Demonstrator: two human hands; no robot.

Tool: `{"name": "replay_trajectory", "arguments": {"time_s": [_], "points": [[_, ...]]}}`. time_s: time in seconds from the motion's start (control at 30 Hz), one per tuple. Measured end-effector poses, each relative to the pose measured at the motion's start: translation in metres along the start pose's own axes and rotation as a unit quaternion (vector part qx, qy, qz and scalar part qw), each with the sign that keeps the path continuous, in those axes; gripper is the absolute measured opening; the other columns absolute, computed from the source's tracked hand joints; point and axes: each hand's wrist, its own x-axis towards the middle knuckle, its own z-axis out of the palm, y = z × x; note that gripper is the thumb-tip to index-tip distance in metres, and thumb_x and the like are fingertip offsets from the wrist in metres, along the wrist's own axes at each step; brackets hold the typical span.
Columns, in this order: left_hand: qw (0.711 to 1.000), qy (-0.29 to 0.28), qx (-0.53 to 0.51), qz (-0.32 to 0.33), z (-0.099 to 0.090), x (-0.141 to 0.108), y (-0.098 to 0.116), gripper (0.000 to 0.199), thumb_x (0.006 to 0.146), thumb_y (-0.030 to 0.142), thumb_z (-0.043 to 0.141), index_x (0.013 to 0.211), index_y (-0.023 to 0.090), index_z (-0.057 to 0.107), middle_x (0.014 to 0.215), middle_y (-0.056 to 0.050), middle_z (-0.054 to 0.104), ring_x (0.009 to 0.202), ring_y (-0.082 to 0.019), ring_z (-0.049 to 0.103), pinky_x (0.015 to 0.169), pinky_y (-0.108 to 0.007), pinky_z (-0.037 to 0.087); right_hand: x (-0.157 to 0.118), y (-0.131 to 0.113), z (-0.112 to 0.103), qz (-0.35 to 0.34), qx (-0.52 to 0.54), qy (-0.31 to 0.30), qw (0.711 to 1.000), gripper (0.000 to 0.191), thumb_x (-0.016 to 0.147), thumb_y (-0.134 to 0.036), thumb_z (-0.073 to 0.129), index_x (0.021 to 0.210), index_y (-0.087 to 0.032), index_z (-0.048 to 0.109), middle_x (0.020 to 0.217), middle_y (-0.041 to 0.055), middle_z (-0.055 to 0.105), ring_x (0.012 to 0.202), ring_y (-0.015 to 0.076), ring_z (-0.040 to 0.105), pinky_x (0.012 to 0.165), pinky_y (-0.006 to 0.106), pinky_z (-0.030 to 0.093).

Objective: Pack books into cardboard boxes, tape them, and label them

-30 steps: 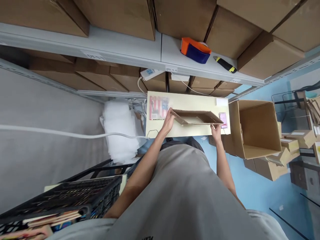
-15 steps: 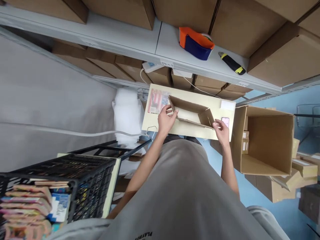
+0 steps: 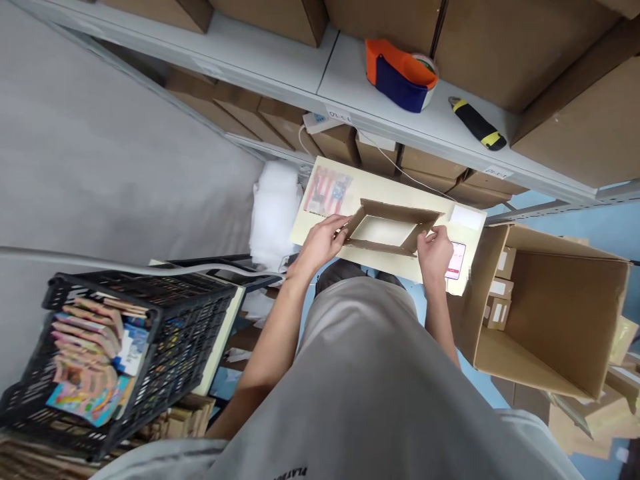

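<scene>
Tabletop [image 3: 387,193] free behind carton [image 3: 395,213]; phone [image 3: 455,261] obstructs right end.

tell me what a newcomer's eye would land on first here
Probably the open cardboard frame, held at either end by the left hand and right hand over the pale yellow table. Next, the bright orange-and-blue holder on the grey shelf, with a black-and-yellow tool to its right. The big open carton on the right also stands out.
</scene>
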Motion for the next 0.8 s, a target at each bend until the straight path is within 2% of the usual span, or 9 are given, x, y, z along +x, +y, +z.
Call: {"name": "replay_trajectory", "arguments": {"time_s": [0.1,0.2,0.33,0.47,0.63,0.73,0.8], "points": [[1.000,-0.019,-0.003,0.003,-0.001,-0.001,0.001,0.049,0.108,0.026,0.050,0.148,0.025,0.080,0.145,-0.008,0.080,0.132,-0.029,0.077,0.115,-0.040,0.062,-0.001,-0.002,0.007,0.023,0.007,-0.014,1.000,0.013,0.095,-0.036,0.063,0.101,-0.028,0.054,0.078,0.0023,0.075,0.077,0.0302,0.074,0.079,0.040,0.057],[0.998,-0.049,-0.016,0.018,-0.004,0.004,-0.005,0.050,0.107,0.023,0.049,0.143,0.025,0.083,0.141,-0.008,0.081,0.129,-0.029,0.078,0.115,-0.042,0.062,-0.001,-0.003,0.010,0.058,0.017,0.014,0.998,0.018,0.097,-0.039,0.063,0.102,-0.029,0.049,0.078,0.0021,0.075,0.079,0.0302,0.075,0.080,0.039,0.056],[0.997,-0.073,-0.026,0.027,-0.012,0.013,-0.015,0.048,0.107,0.026,0.050,0.140,0.027,0.084,0.140,-0.008,0.082,0.127,-0.030,0.078,0.113,-0.043,0.062,0.000,-0.009,0.005,0.074,-0.011,0.039,0.996,0.015,0.098,-0.037,0.059,0.105,-0.028,0.051,0.079,0.0033,0.077,0.079,0.0308,0.076,0.079,0.038,0.054],[0.999,-0.029,-0.030,0.012,-0.015,0.020,-0.023,0.049,0.106,0.028,0.052,0.146,0.022,0.080,0.141,-0.011,0.080,0.123,-0.031,0.079,0.111,-0.043,0.062,-0.006,-0.021,0.006,0.041,-0.052,0.010,0.998,0.017,0.100,-0.036,0.058,0.111,-0.024,0.059,0.079,0.0035,0.076,0.078,0.0298,0.075,0.078,0.037,0.053],[1.000,0.018,-0.019,-0.015,-0.015,0.031,-0.036,0.050,0.102,0.024,0.057,0.148,0.019,0.077,0.135,-0.013,0.078,0.106,-0.028,0.080,0.107,-0.042,0.064,-0.018,-0.034,0.021,-0.003,-0.070,-0.013,0.997,0.030,0.104,-0.039,0.056,0.119,-0.018,0.071,0.080,0.0053,0.076,0.075,0.0281,0.073,0.078,0.038,0.055],[0.999,0.014,-0.031,-0.006,-0.013,0.033,-0.043,0.049,0.101,0.025,0.060,0.148,0.020,0.075,0.136,-0.014,0.075,0.108,-0.029,0.079,0.107,-0.043,0.064,-0.024,-0.037,0.029,-0.012,-0.072,-0.001,0.997,0.042,0.108,-0.046,0.054,0.126,-0.016,0.075,0.093,0.0116,0.080,0.076,0.0280,0.074,0.080,0.041,0.059],[0.999,0.010,-0.051,0.016,-0.011,0.032,-0.046,0.048,0.103,0.030,0.062,0.149,0.021,0.073,0.140,-0.014,0.073,0.119,-0.030,0.077,0.110,-0.044,0.064,-0.027,-0.038,0.030,-0.027,-0.067,-0.008,0.997,0.050,0.111,-0.052,0.050,0.134,-0.016,0.077,0.111,0.0164,0.081,0.080,0.0279,0.076,0.083,0.043,0.062]]}}
